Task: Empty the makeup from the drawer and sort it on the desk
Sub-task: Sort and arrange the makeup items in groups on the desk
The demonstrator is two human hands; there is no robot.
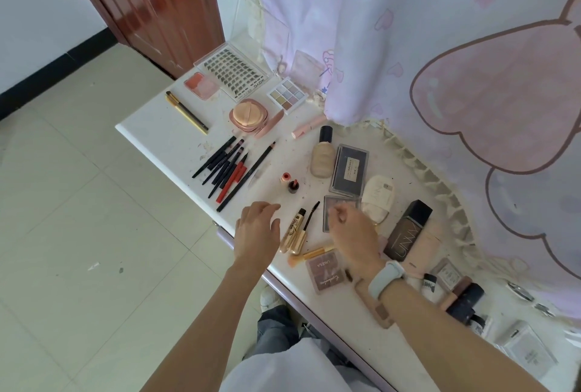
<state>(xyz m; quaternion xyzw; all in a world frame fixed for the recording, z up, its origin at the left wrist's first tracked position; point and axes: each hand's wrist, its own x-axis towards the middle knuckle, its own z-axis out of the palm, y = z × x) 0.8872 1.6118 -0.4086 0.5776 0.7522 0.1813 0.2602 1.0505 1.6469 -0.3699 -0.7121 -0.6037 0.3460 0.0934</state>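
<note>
Beside two gold mascaras (294, 234), the left hand (257, 234) hovers released; the right hand (353, 231) is loosely curled, its grasp unclear.

- white desk (163, 127), running from upper left to lower right
- lash tray (234, 72), blush (201, 85), eyeshadow palette (286, 95) at upper end
- black pencils (229, 168) mid-frame
- foundation bottles (322, 152) right of centre

Bare forearms, a pale blue smartwatch (386, 278) on the right wrist, white top, grey trousers.
</note>
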